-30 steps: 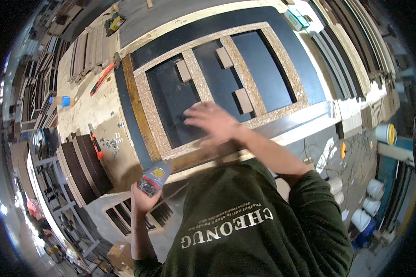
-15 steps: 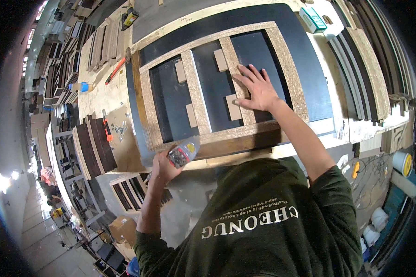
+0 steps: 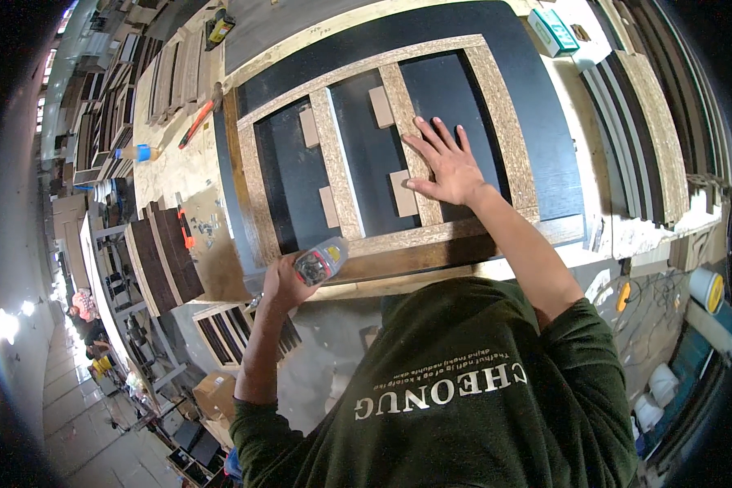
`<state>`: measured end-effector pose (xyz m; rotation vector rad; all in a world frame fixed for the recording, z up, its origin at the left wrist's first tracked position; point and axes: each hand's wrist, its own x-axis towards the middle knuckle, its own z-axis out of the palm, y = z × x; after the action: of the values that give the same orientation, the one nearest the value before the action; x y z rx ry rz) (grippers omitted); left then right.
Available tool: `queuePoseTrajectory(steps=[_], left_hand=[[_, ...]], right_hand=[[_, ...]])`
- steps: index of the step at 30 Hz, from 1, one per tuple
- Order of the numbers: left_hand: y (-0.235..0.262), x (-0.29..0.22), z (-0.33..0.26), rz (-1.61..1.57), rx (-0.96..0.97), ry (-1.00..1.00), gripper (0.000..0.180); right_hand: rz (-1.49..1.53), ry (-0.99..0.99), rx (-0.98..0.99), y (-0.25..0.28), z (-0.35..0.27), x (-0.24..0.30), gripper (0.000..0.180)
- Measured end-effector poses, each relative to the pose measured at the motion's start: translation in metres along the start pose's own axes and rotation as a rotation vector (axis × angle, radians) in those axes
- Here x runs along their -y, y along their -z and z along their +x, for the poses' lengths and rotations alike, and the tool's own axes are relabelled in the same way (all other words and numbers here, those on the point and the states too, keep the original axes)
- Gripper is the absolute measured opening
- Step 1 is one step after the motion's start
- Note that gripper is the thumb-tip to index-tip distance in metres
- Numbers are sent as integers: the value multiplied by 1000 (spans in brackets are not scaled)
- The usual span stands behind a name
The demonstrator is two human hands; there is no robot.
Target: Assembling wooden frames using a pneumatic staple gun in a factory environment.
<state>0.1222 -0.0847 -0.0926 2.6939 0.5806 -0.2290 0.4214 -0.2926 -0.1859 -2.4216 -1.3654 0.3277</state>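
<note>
- A chipboard frame (image 3: 398, 237) lies on a black panel (image 3: 557, 146) on the worktop (image 3: 153, 180).
- Right hand (image 3: 454, 172): fingers spread apart on the frame's right inner slat (image 3: 397, 96); a second ago it was over the left one.
- Left hand (image 3: 285, 285): fingers still wrapped around a bottle (image 3: 324, 260) at the frame's near edge.
- Four blocks (image 3: 403, 199) now show inside the frame; earlier, three.

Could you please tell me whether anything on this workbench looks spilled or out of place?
Small silvery pieces lie scattered loose on the workbench, unlike the neatly stacked dark-brown boards nearby; whether they were spilled or set there, I cannot tell.
</note>
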Motion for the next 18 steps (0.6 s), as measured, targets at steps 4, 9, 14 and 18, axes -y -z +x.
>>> queuePoseTrajectory(steps=[4,9,14,18], left_hand=[[-3,11,-1,-35,77,95,51],[-8,19,0,-54,154,135,51],[16,-19,12,-207,202,201,49],[20,-27,14,-104,180,200,47]], right_hand=[[9,6,0,2,0,2,79],[13,4,0,1,1,2,78],[4,8,7,1,0,1,79],[-1,7,12,2,1,0,79]])
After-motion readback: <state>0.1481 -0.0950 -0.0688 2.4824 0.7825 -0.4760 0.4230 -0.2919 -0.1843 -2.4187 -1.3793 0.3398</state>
